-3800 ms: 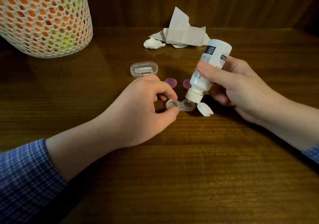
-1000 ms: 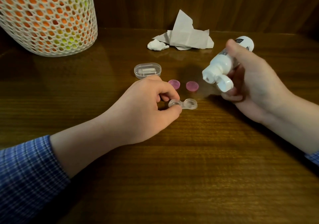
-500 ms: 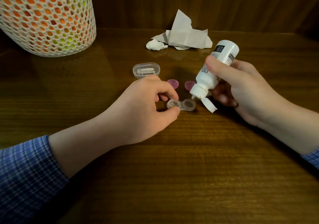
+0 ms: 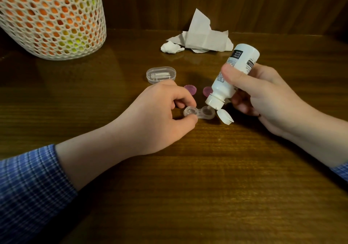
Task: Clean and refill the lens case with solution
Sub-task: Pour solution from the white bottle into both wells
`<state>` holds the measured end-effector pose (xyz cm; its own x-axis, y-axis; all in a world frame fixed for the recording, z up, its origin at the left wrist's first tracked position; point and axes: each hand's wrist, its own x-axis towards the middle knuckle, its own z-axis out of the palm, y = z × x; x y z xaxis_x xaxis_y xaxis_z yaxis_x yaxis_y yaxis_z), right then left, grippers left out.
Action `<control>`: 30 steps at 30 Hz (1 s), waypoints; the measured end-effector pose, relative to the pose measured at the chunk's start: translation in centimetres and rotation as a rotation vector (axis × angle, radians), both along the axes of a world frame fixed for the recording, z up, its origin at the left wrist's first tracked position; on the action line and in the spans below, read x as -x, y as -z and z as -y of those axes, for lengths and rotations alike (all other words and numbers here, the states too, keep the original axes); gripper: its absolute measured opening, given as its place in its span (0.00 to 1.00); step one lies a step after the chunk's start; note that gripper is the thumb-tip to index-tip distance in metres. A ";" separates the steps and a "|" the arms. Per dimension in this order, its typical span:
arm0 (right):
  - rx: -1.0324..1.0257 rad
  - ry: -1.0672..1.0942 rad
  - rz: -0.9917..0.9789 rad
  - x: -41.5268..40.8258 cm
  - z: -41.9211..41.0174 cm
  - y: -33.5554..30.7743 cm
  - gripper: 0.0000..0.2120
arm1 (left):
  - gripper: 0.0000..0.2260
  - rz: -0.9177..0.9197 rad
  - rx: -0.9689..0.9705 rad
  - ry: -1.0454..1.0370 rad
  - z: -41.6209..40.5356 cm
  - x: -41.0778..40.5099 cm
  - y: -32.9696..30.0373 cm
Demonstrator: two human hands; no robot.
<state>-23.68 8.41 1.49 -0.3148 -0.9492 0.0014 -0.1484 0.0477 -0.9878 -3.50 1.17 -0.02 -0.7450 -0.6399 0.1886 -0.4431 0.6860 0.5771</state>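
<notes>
Since half a second ago the white plastic solution bottle has been lowered, nozzle over the right well of the clear twin-well lens case on the brown wooden table. The case's left well is pinched by the left hand; the bottle is gripped by the right hand.

Print is present only on the solution bottle, held tilted, nozzle down, in the right hand. Its label carries a dark panel near the base with pale characters, a second small dark patch, and grey lines of small type along the side. All too small and blurred; no word, brand or number legible.
</notes>
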 end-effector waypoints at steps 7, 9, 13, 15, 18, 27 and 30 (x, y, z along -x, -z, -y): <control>0.012 -0.002 -0.018 -0.5 -0.2 -0.2 0.20 | 0.10 0.008 -0.009 -0.005 0.0 -0.1 -0.1; 0.015 0.004 -0.017 -0.5 -0.2 -0.2 0.20 | 0.10 0.005 -0.007 -0.006 0.0 0.0 0.0; 0.002 0.051 0.000 -0.4 -0.2 -0.1 0.17 | 0.09 -0.010 -0.010 -0.005 0.0 -0.1 0.0; -0.011 0.055 -0.004 -0.3 -0.1 -0.1 0.17 | 0.08 -0.011 -0.006 -0.002 0.0 -0.1 0.0; -0.013 0.045 -0.014 -0.4 -0.2 -0.2 0.18 | 0.09 -0.009 -0.003 0.003 0.0 -0.1 0.0; -0.003 0.029 -0.043 -0.4 -0.3 -0.2 0.19 | 0.09 -0.016 -0.022 0.003 0.0 -0.1 0.1; -0.003 0.027 -0.040 -0.5 -0.3 -0.3 0.22 | 0.09 -0.015 -0.023 0.003 0.0 -0.1 0.1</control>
<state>-23.22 8.69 1.76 -0.3397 -0.9405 0.0119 -0.1867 0.0550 -0.9809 -3.39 1.12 -0.14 -0.7442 -0.6419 0.1847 -0.4323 0.6737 0.5994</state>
